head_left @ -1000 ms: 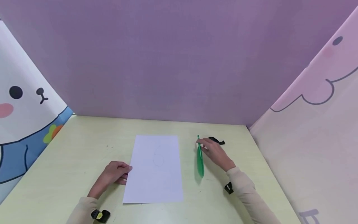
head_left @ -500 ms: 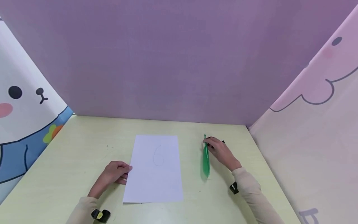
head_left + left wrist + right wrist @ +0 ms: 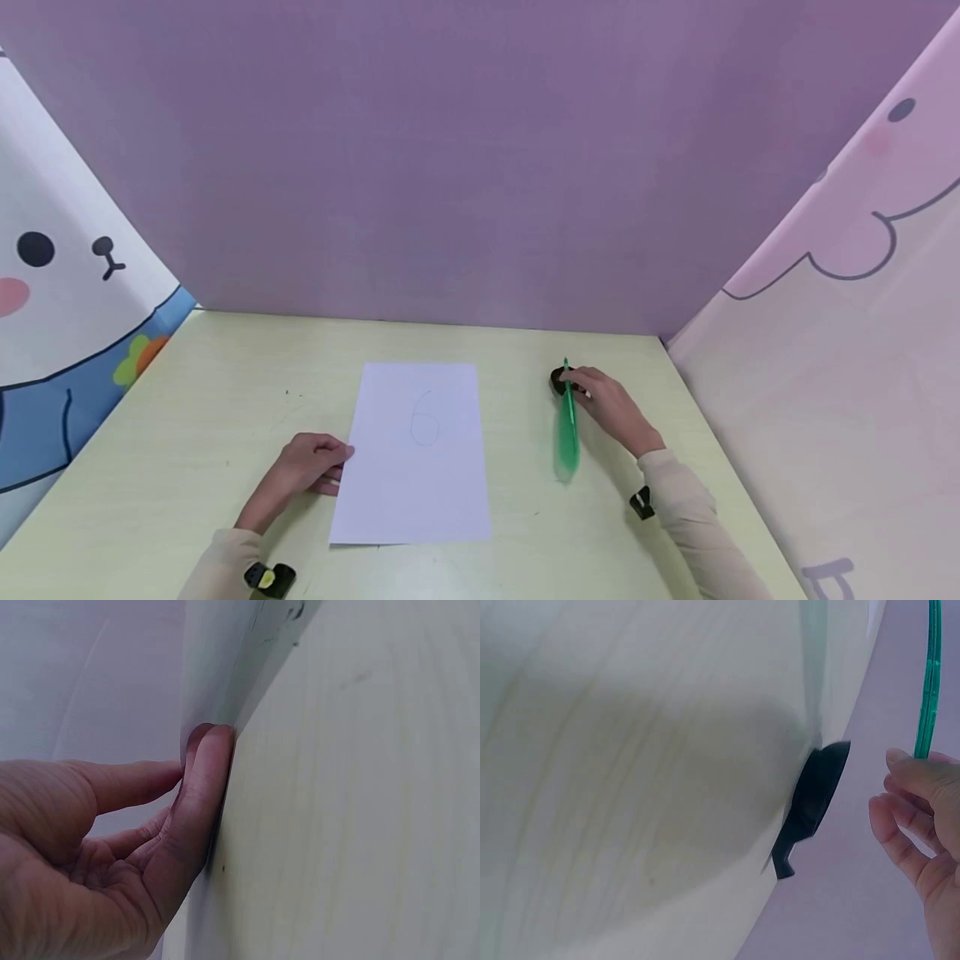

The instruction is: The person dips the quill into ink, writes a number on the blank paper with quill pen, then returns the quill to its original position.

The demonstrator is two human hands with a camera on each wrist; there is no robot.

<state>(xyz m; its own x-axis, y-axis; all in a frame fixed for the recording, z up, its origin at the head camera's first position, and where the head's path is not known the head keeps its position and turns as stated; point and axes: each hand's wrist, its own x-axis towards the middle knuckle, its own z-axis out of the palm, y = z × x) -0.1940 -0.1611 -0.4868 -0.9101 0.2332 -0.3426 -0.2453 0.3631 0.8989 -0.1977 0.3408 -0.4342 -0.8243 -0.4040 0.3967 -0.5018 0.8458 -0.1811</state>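
Observation:
My left hand (image 3: 309,462) pinches the left edge of a white sheet of paper (image 3: 420,492) lying on the table. In the left wrist view the thumb is on its upper face and the fingers (image 3: 199,787) are beneath. A faint figure 6 (image 3: 425,418) is drawn on its upper half. At the right, my right hand (image 3: 607,404) pinches a slim, translucent green plastic piece (image 3: 572,429) near its far end; its exact kind does not show. Close by that hand, a black rounded object (image 3: 817,791) with a short bent tail lies on the table, partly hidden in the head view.
The pale wooden table (image 3: 247,358) ends at a purple back wall (image 3: 480,167). Printed side panels stand at left (image 3: 75,317) and right (image 3: 840,350). Small dark marks dot the tabletop left of the sheet. Both wrists wear black straps.
My right hand has moved right with the green piece and now overlaps the black object in the head view, baring its left part. The left hand and paper stay in place.

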